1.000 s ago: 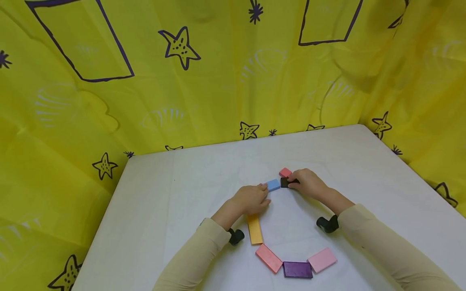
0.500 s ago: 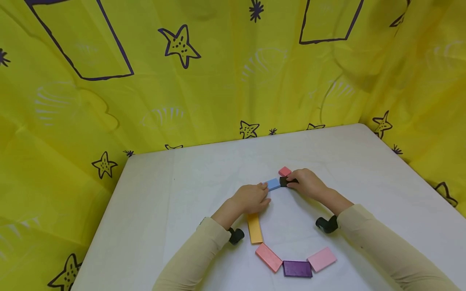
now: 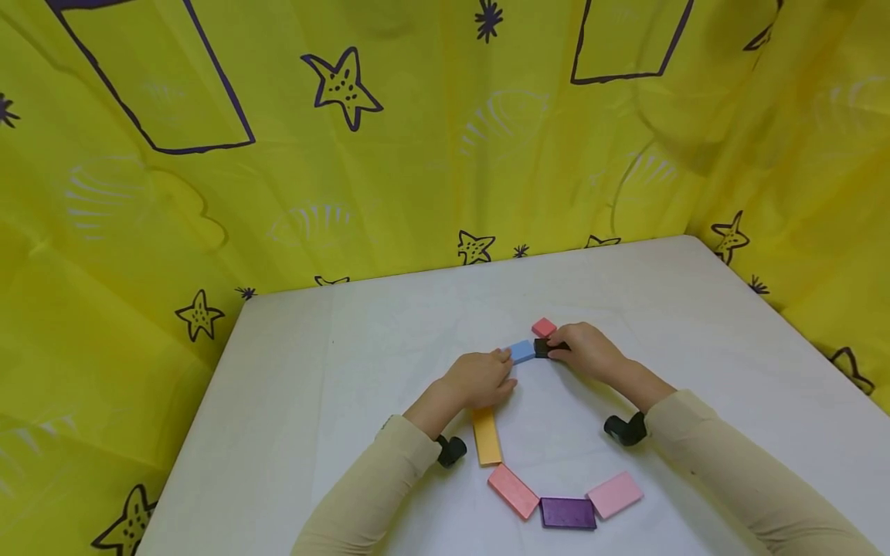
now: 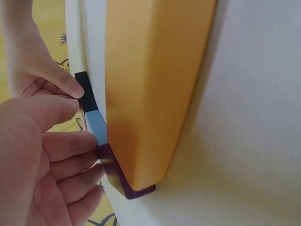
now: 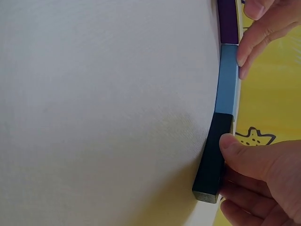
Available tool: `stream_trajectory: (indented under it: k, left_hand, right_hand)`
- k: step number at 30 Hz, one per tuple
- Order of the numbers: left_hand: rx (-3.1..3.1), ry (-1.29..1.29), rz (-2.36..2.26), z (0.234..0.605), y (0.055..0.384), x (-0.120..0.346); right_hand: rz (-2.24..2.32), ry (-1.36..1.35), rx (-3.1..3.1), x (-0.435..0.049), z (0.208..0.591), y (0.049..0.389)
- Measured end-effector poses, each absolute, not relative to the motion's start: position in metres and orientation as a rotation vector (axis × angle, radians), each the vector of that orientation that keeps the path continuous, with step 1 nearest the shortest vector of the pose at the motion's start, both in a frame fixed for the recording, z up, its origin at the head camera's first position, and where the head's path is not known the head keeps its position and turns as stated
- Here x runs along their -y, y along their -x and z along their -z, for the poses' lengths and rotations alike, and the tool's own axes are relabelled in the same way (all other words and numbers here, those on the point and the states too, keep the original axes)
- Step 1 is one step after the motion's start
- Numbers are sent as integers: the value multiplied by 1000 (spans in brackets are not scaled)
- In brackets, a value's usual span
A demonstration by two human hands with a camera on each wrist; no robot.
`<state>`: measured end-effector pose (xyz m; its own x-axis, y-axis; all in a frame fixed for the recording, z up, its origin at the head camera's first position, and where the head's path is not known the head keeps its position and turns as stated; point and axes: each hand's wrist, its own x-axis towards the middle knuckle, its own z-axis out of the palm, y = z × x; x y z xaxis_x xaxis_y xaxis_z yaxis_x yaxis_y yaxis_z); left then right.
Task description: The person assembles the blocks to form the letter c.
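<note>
My right hand [image 3: 587, 349] pinches a black block [image 5: 211, 157], thumb on its near side and fingers on the far side. One end of that block meets the end of a light blue block [image 3: 523, 352]. The fingers of my left hand [image 3: 480, 380] touch the outer side of the blue block and of a dark purple block [image 4: 113, 172] beside it, with the thumb held apart. Below the left hand an orange-yellow block [image 3: 487, 439] stands close to the left wrist camera. A red block [image 3: 545, 327] lies just behind the black one.
A salmon block [image 3: 514, 491], a purple block [image 3: 568, 513] and a pink block [image 3: 615, 495] continue the curved row at the near side. White cloth covers the table [image 3: 278, 401]. A yellow patterned curtain [image 3: 403, 177] hangs behind and on both sides.
The black block has shifted very slightly left against the blue block, still in my right hand's pinch. The left hand stays where it was.
</note>
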<state>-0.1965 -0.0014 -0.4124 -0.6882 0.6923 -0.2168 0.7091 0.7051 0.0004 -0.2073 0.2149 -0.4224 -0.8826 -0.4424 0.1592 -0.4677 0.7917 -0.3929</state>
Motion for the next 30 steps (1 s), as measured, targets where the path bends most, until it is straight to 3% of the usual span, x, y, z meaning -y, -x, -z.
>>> stream_trajectory:
  k: [18, 30]
  left_hand:
    - [-2789, -1151, -24, 412, 197, 3]
    - [-2783, -1284, -54, 411, 180, 11]
  right_hand:
    - [-723, -530, 2968, -206, 416, 206]
    - [-760, -392, 2938, -201, 412, 225]
